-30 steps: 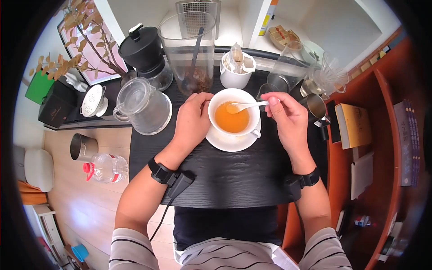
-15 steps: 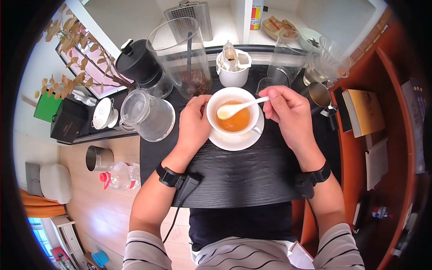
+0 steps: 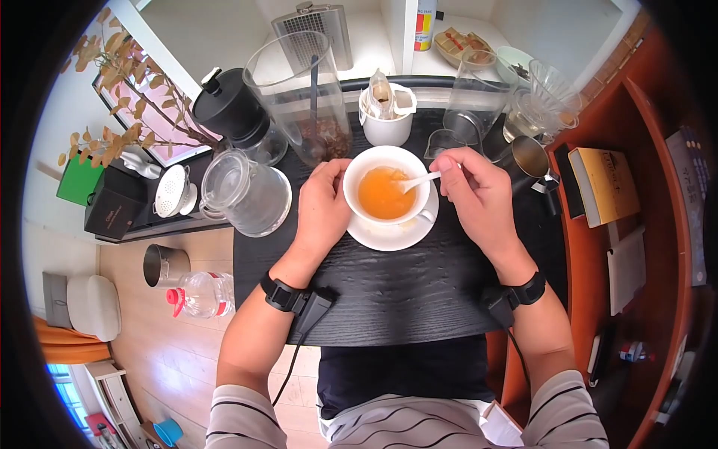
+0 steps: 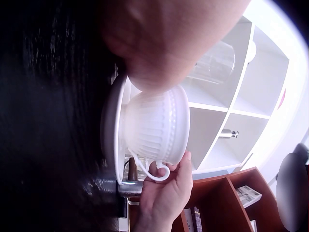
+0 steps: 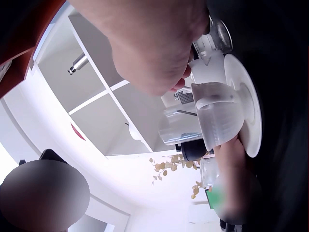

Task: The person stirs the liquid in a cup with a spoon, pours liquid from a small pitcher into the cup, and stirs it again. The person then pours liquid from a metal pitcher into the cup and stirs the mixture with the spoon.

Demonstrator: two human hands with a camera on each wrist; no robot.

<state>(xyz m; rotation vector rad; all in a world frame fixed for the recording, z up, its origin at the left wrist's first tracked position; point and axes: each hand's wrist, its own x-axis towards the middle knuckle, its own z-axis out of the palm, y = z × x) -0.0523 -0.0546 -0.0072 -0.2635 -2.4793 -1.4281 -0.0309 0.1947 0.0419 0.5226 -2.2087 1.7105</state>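
Observation:
A white teacup [image 3: 354, 176] of amber liquid [image 3: 378, 198] stands on a white saucer [image 3: 383, 241] on the black table. My left hand [image 3: 323, 206] holds the cup at its left side, the fingers against the wall near the rim. Between thumb and fingers, my right hand [image 3: 479, 196] pinches the handle of a white spoon [image 3: 423, 181], whose bowl dips into the liquid. Fluted sides and a curled handle show on the cup [image 4: 152, 128] in the left wrist view. From the right wrist, the left hand [image 5: 231, 157] appears at the cup's far side.
Behind the cup are a white mug [image 3: 387, 129] with a drip bag and a tall clear container [image 3: 329, 105] of dark beans. A glass jug [image 3: 247, 194] and black grinder [image 3: 233, 108] stand left. On the right are a metal pitcher [image 3: 529, 159] and glassware [image 3: 475, 93].
The spoon was raised higher over the cup half a second ago, and its bowl is now lowered into the liquid toward the right side. The left hand stays at the cup.

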